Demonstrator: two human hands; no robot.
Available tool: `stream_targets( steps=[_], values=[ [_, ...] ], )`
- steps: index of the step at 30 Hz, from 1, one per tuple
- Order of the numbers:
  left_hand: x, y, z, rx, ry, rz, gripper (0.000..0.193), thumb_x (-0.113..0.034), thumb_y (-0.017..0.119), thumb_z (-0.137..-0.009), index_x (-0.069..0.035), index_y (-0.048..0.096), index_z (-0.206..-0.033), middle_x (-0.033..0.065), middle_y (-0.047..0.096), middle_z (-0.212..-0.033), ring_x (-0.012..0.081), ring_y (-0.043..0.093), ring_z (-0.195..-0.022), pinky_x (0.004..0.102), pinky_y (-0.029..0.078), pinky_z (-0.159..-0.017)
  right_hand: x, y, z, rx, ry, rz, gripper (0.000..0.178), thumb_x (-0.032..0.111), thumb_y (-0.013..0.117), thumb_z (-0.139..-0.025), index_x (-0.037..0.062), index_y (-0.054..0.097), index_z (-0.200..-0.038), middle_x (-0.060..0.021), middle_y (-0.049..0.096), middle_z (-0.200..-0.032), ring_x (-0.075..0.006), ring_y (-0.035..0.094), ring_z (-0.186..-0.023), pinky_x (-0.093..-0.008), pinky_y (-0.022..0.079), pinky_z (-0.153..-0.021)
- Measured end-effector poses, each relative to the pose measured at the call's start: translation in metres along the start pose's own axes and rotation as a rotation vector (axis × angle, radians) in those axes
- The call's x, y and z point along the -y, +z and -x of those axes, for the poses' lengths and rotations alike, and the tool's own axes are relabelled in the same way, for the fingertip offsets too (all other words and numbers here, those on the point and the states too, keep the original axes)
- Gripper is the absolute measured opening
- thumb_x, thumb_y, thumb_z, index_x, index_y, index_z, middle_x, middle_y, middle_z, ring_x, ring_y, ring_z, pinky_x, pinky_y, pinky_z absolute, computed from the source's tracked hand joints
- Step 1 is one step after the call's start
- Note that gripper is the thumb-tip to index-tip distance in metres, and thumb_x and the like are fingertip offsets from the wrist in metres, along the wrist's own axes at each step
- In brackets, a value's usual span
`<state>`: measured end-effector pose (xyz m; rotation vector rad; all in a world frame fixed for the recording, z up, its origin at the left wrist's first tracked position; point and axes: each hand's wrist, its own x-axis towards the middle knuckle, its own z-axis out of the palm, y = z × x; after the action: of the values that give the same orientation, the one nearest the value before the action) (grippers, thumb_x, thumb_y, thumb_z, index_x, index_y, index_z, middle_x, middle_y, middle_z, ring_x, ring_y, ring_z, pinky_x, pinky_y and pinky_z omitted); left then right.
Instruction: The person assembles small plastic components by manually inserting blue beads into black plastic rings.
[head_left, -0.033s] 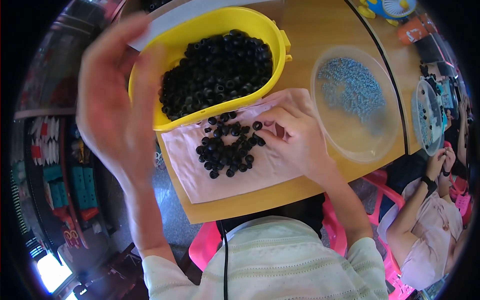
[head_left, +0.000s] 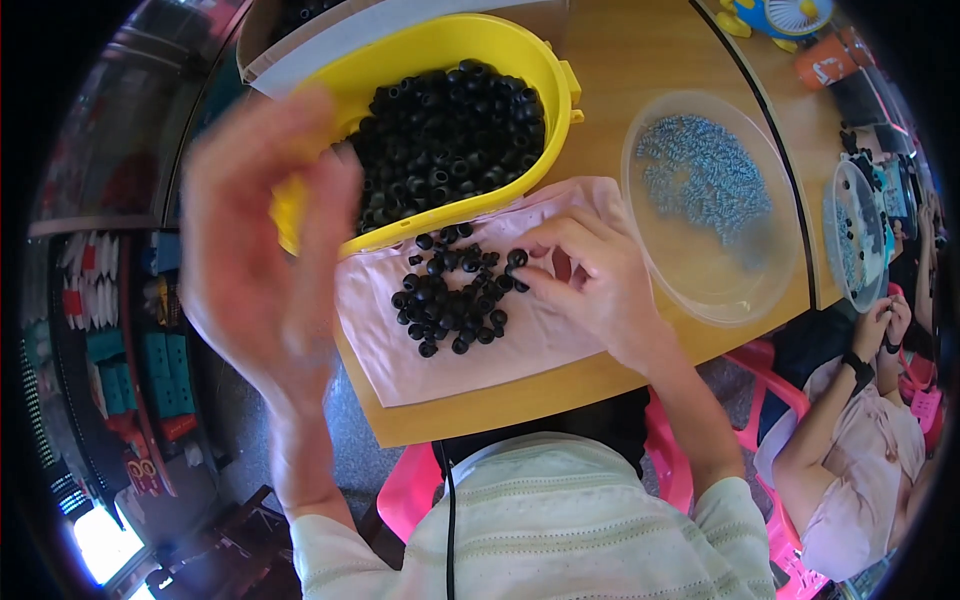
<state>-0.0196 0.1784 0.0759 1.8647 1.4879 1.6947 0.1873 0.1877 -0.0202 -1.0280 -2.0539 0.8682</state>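
My left hand [head_left: 260, 240] is raised at the left, blurred by motion, and covers the left end of the yellow tub [head_left: 556, 72]. Its fingers are too smeared to read. Many small black ring-like caps [head_left: 440, 130] fill the tub. In front of it, a pink cloth [head_left: 560, 350] carries a loose heap of the same black caps [head_left: 450, 305]. At the heap's right side my right hand [head_left: 600, 290] has thumb and forefinger on either side of one black cap [head_left: 516, 258], closed on it at the fingertips.
Right of the cloth stands a clear round tray [head_left: 712, 302] with small bluish pieces [head_left: 700, 175]. A second clear tray [head_left: 850, 235] lies farther right, near a person [head_left: 850, 450] seated on a pink chair. A cardboard box [head_left: 262, 50] stands behind the tub; a small fan [head_left: 795, 15] is top right.
My left hand has shifted right and a little down, hiding more of the tub's left end. My right hand and the cap at its fingertips have moved very slightly.
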Motion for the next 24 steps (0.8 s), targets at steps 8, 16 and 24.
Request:
stream_targets(
  steps=[8, 16, 24],
  values=[
    [-0.013, 0.005, 0.119, 0.283, -0.793, 0.693, 0.024, 0.007, 0.061, -0.086, 0.004, 0.059, -0.11, 0.0108, 0.058, -0.106, 0.0176, 0.061, -0.096, 0.0296, 0.051, -0.085, 0.024, -0.016, 0.028, 0.102, 0.218, -0.751, 0.022, 0.005, 0.072, -0.08, 0.0034, 0.068, -0.101, -0.0002, 0.061, -0.084, -0.0025, 0.05, -0.065, -0.0181, 0.039, -0.055],
    [-0.019, 0.01, 0.127, 0.373, -0.405, 0.373, 0.029, 0.002, 0.073, -0.075, 0.0, 0.068, -0.103, 0.0117, 0.062, -0.09, 0.0196, 0.06, -0.084, 0.0285, 0.047, -0.075, 0.033, -0.024, 0.043, 0.253, 0.248, -0.757, 0.015, 0.01, 0.071, -0.083, 0.003, 0.069, -0.097, -0.0007, 0.064, -0.081, -0.0057, 0.049, -0.061, -0.0208, 0.037, -0.053],
    [-0.024, 0.017, 0.137, 0.389, -0.63, 0.502, 0.022, 0.003, 0.074, -0.074, -0.001, 0.066, -0.094, 0.0105, 0.06, -0.093, 0.0185, 0.058, -0.088, 0.029, 0.047, -0.078, 0.012, -0.076, 0.042, -0.035, 0.354, 0.144, 0.014, 0.013, 0.069, -0.082, 0.0078, 0.066, -0.094, -0.0086, 0.063, -0.081, -0.0207, 0.062, -0.063, -0.0305, 0.048, -0.056]
  ],
)
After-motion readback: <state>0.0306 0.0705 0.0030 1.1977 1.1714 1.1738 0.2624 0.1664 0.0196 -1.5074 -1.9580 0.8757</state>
